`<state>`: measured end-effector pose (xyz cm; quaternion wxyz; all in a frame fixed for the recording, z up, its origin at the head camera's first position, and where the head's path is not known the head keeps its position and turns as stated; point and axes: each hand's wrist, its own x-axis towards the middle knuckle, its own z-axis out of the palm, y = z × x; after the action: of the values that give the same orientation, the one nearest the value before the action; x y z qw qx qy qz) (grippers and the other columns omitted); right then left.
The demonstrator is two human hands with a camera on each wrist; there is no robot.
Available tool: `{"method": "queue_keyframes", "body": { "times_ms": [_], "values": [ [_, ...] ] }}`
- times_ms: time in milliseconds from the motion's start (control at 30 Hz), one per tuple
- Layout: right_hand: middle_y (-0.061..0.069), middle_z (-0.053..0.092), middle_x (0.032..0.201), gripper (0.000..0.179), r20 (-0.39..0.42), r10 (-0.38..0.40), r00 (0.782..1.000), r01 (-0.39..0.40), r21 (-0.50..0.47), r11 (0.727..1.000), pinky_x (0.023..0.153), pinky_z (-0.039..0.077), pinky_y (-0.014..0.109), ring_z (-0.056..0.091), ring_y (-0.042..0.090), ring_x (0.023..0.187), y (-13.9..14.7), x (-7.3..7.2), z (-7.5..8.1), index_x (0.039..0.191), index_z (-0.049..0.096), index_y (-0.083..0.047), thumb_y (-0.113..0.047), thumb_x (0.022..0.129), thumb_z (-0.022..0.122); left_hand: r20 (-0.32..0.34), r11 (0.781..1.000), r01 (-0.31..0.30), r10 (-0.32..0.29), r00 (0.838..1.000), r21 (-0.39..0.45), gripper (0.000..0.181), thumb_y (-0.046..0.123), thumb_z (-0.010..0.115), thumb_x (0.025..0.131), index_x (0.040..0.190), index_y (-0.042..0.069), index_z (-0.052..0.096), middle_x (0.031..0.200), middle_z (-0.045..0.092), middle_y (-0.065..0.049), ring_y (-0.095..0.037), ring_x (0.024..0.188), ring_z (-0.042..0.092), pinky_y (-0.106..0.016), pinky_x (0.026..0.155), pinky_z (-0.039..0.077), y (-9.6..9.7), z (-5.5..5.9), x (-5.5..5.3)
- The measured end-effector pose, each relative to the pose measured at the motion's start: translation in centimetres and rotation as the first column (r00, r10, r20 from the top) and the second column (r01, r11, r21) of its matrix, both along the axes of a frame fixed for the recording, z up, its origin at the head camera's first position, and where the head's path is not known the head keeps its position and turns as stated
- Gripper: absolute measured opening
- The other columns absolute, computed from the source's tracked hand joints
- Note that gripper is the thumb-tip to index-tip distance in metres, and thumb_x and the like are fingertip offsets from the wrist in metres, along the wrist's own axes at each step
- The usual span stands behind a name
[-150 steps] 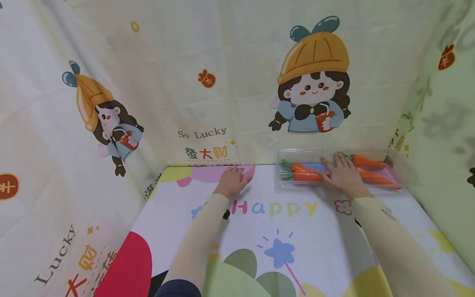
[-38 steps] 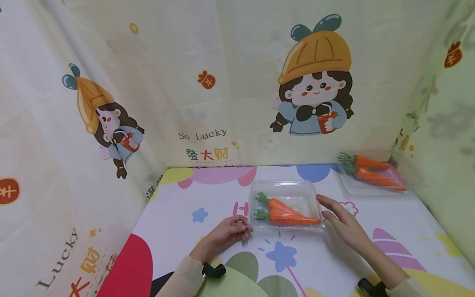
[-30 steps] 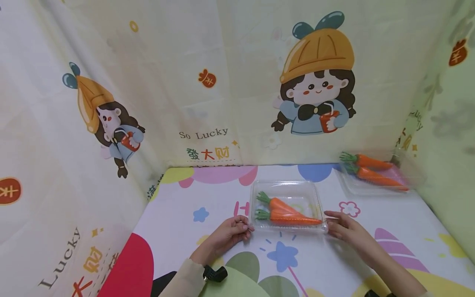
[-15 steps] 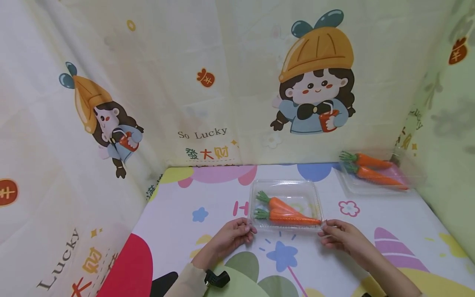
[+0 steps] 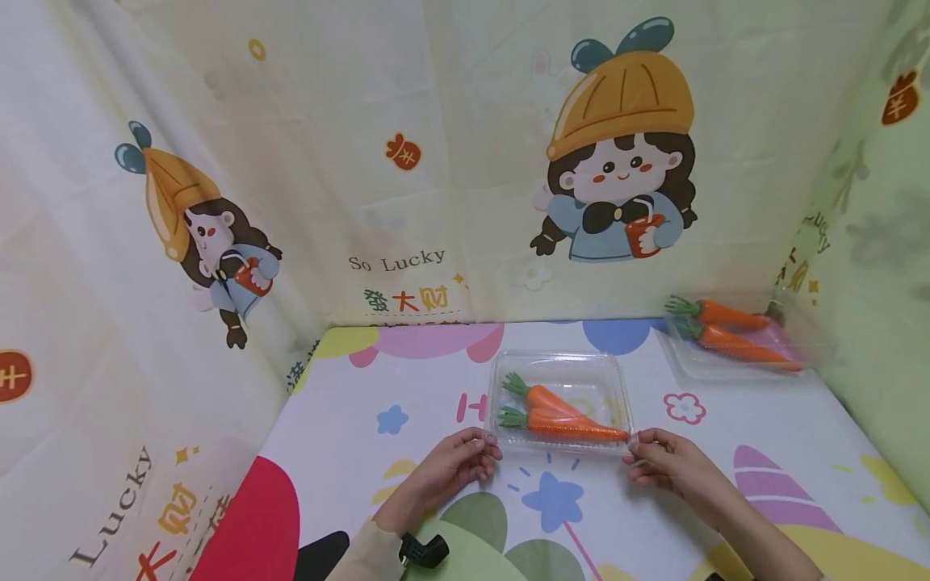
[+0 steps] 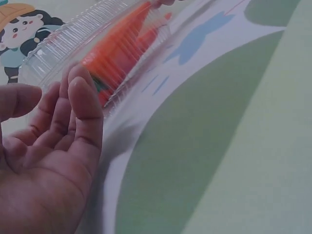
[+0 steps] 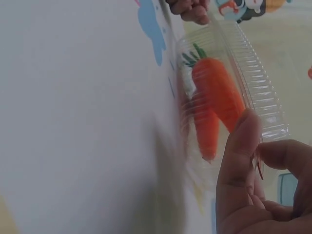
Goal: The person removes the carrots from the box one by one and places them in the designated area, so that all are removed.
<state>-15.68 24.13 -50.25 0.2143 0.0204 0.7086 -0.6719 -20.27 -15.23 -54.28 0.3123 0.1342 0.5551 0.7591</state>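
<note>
A clear plastic box (image 5: 563, 367) sits in the middle of the table with two orange carrots (image 5: 574, 426) inside, their green tops to the left. My left hand (image 5: 454, 464) is at the box's near left corner, its thumb and curled fingers at the rim. On the opposite side my right hand (image 5: 672, 460) pinches the near right corner; the right wrist view shows thumb and forefinger (image 7: 239, 146) meeting at the rim. The left wrist view has the left fingers (image 6: 85, 97) overlapping the ribbed side of the box.
At the back right, by the side curtain, stands a second clear plastic box (image 5: 705, 371) with two more carrots (image 5: 741, 343). Printed curtains (image 5: 465, 202) close off the back and both sides. A patterned cloth (image 5: 327, 452) covers the table.
One box of carrots has come from the back of the table to the middle, near me. My right hand has moved down its right side to the near corner. Over the last half second little moves.
</note>
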Motion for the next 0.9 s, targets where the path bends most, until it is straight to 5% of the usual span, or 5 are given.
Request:
{"method": "queue_keyframes", "body": {
  "times_ms": [233,633,900],
  "values": [
    [0.005,0.073,0.097,0.024,-0.047,0.026,0.999,-0.024,0.029,0.999,0.077,0.061,0.026,0.07,0.009,0.082,0.03,-0.39,0.41,0.115,0.05,0.006,-0.015,0.106,0.055,0.002,0.991,-0.12,0.121,0.993,-0.06,0.018,0.009,0.05,0.107,0.124,0.003,0.051,0.108,0.068,-0.004,-0.011,0.082,0.065,-0.022,0.074,0.053,0.15,-0.1,-0.28],
    [0.003,0.067,0.084,0.024,-0.04,0.057,0.998,-0.05,0.164,0.985,0.067,0.057,0.026,0.063,0.01,0.072,-0.11,-0.87,0.52,0.103,0.058,0.006,-0.018,0.103,0.053,0.059,0.998,-0.063,0.064,0.996,-0.025,0.012,0.004,0.052,0.105,0.109,0.009,0.061,0.099,0.072,0.001,-0.007,0.077,0.063,-0.018,0.07,0.052,0.09,0.35,-0.3],
    [-0.001,0.062,0.075,0.032,-0.017,0.132,0.991,-0.128,0.155,0.98,0.061,0.052,0.024,0.059,0.01,0.065,-0.28,-0.83,0.36,0.102,0.063,0.005,-0.021,0.106,0.044,0.118,0.983,-0.172,0.179,0.977,-0.063,0.008,0.006,0.056,0.103,0.105,0.011,0.062,0.087,0.067,0.002,-0.008,0.073,0.061,-0.018,0.064,0.049,0.9,0.32,0.24]
  ]
}}
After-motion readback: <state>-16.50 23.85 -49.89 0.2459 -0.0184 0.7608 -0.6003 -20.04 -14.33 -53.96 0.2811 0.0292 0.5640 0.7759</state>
